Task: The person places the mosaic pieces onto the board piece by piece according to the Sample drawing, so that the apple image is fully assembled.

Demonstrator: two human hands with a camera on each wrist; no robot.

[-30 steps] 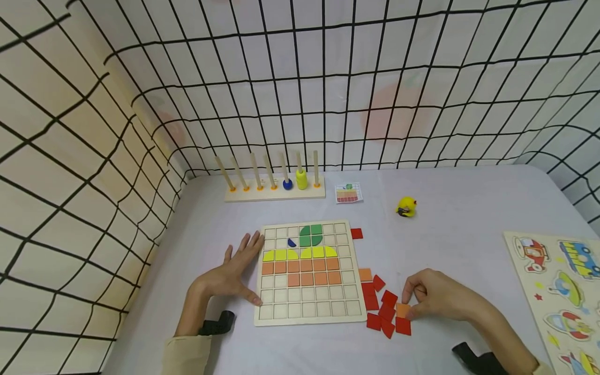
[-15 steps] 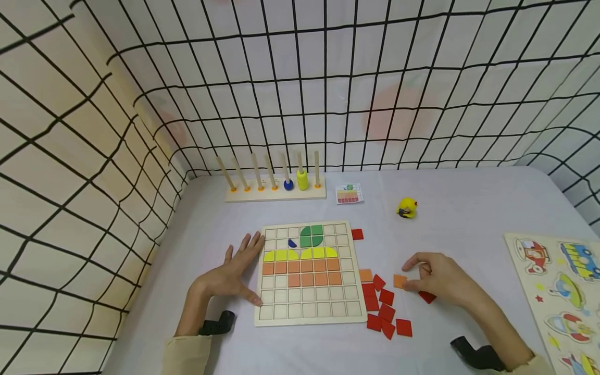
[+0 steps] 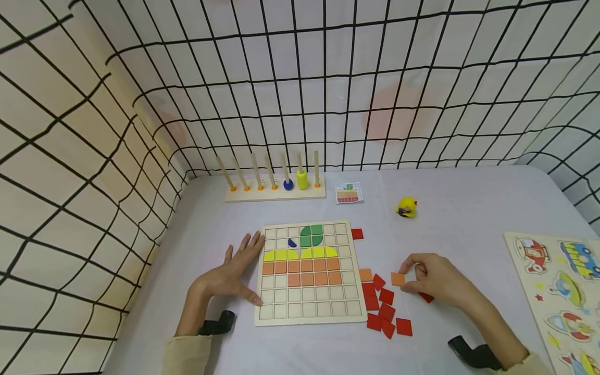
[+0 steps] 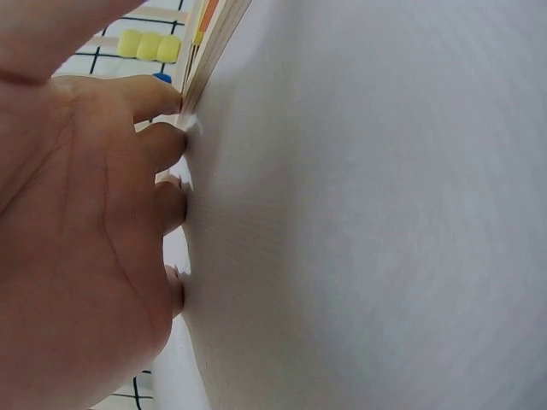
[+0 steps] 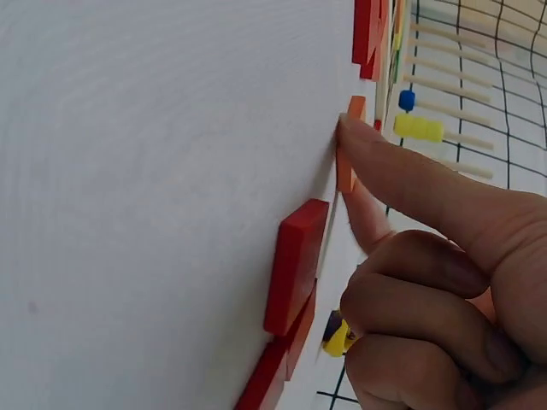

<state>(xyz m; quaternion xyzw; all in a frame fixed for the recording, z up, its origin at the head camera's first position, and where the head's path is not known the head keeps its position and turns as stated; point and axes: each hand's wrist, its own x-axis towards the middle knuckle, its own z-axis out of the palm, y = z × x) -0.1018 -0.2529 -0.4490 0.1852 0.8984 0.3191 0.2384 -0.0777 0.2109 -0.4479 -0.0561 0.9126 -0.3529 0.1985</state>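
Observation:
My left hand lies with spread fingers against the left edge of the wooden grid board, fingertips and thumb at its rim. On the board are green leaf-shaped pieces, a small blue piece, a row of yellow pieces and two rows of orange square tiles. Between thumb and index finger, my right hand pinches an orange square tile by its edges, low over the table; its other fingers are curled. One red tile is partly hidden beneath that hand.
Several loose red tiles and an orange tile lie right of the board. Behind stand a peg rack, a small pattern card and a yellow duck toy. A picture puzzle board lies far right; black netting surrounds the table.
My right hand has moved away from me, carrying the orange tile from among the red ones and slightly leftward. Some red tiles near it have shifted. My left hand has stayed put.

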